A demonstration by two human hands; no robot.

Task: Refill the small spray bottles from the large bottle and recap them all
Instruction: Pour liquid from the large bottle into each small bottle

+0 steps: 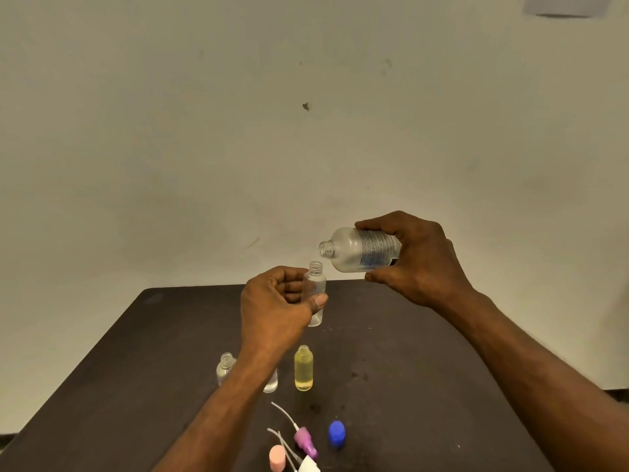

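My right hand (422, 260) grips the large clear bottle (357, 250), uncapped and tipped on its side, mouth pointing left. My left hand (275, 301) holds a small clear spray bottle (316, 284) upright and uncapped, its neck just below and left of the large bottle's mouth. On the dark table (408, 352) stand a small yellow-filled bottle (303, 368), a clear one (225, 367), and another clear one (271, 383) partly hidden by my left forearm, all open. No stream of liquid is visible between the two held bottles.
Near the table's front edge lie a blue cap (337, 434), a purple spray head with its tube (304, 441), a pink cap (276, 456) and a white spray head (308, 465). A plain wall stands right behind the table.
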